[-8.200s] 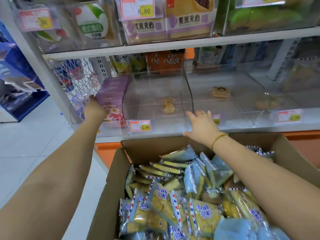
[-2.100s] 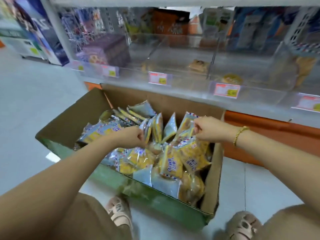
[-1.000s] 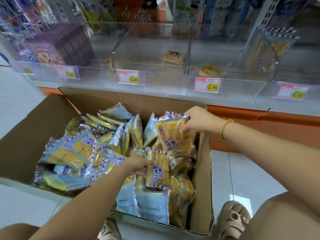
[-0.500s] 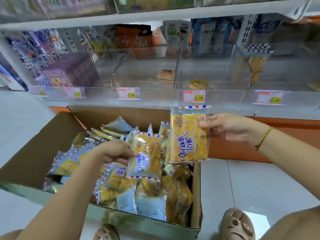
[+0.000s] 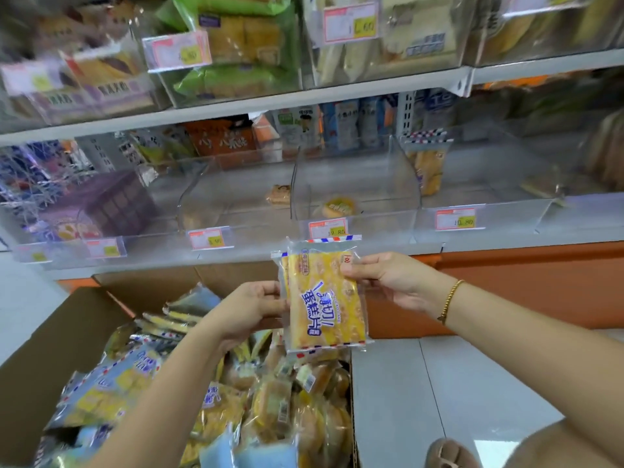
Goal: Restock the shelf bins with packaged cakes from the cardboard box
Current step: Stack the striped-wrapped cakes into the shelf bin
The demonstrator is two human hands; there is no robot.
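Two packs up out of the box now, pressed into one stack. Down low and closest, a sandal (image 5: 449, 450) on the floor beside the cardboard box (image 5: 57, 336). Still heaps of cake packs (image 5: 236, 407) inside, all jumbled.

Just above them, the left hand (image 5: 250, 309), fingers curled round the left edge of the stack (image 5: 326, 295). Half a second back, held one pack alone, lower down and apart from the other. Now joined up with the other pack, front to back. Right hand (image 5: 388, 282) pinching the top right corner, thumb on the front, fingers behind.

Stack upright, yellow cake and blue writing facing out, up in the air over the far end of the box, just below the shelf edge. Not in any bin yet. Grabbing done, then; putting in next, most likely.

Further off, see-through bins (image 5: 354, 184) on the shelf, nearly bare. One round cake (image 5: 339, 207) in the middle one, one little cake (image 5: 278, 194) just to its left. In the bin to the right, striped packs (image 5: 425, 163) with the same red and blue edges, standing up. Likely the right home for this stack, so a lift up and to the right.

Highest and furthest, a full upper shelf (image 5: 304, 96) of other snacks, too blurry to read.
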